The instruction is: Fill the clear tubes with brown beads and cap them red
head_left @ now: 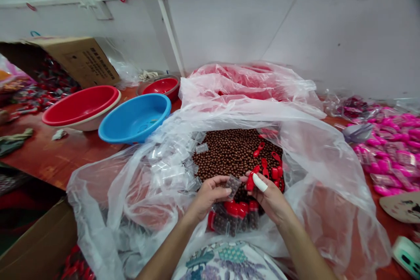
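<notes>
My left hand (210,193) pinches a small clear plastic case (233,185) that looks to have brown balls inside. Close beside it, my right hand (271,200), with a white cover on one finger, grips a red plastic cap (251,181). Below both hands spreads a heap of brown balls (226,148) in a clear plastic bag. Several loose red cap pieces (264,168) lie on the heap's right side. Clear cases (170,167) are piled at its left. Filled cases with red tops (234,215) rest nearest my body.
A blue basin (134,118) and a red basin (82,104) stand at the left, with a tipped cardboard box (83,63) behind. Bagged red pieces (249,81) sit by the wall. Pink pieces (393,144) are heaped at the right.
</notes>
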Demonstrator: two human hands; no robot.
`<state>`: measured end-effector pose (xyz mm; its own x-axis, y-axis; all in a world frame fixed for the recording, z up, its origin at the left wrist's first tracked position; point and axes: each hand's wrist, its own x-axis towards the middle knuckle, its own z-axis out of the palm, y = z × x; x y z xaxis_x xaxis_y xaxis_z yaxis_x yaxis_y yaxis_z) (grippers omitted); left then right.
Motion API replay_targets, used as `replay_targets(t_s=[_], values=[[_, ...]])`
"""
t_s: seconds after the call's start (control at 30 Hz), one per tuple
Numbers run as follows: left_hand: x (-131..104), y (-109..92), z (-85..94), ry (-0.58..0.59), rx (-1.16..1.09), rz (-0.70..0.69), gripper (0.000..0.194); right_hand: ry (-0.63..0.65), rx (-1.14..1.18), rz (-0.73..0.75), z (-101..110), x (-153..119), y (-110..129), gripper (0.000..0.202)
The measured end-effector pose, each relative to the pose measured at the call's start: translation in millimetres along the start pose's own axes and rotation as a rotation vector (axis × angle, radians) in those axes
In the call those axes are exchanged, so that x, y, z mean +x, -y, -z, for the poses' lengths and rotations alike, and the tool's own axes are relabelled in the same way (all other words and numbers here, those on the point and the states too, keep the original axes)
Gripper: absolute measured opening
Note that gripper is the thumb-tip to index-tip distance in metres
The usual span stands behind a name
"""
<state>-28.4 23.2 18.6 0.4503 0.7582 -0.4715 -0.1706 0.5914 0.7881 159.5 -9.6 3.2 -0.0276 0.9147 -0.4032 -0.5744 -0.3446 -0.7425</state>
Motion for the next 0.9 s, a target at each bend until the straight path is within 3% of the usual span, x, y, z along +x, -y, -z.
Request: replay_targets(t_s=[0.23, 0.4, 0.6, 0.73, 0.9], values=[[-3, 0, -0.2, 0.027, 0.043, -0.018, 0.038, -0.001, 0.086, 0.2, -6, -3, 2, 0.024], [0, 7, -2.1, 0.033, 0.084, -0.018, 0.038, -0.025, 0.113, 0.299, -13, -2, -12, 0.027], [3, 14, -4.8, 0.029, 0.005, -0.118, 0.034, -0.118, -0.278, 0.465, -5, 0, -27, 0.015], [4, 13, -2.4, 0.044, 0.037, -0.137, 0.035, -0.016, -0.559, 0.534, -2, -5, -20, 0.022], [5, 12, -0.6, 0.0, 0.097, -0.171, 0.031, 0.078, -0.717, 0.658, 0, -7, -15, 0.022]])
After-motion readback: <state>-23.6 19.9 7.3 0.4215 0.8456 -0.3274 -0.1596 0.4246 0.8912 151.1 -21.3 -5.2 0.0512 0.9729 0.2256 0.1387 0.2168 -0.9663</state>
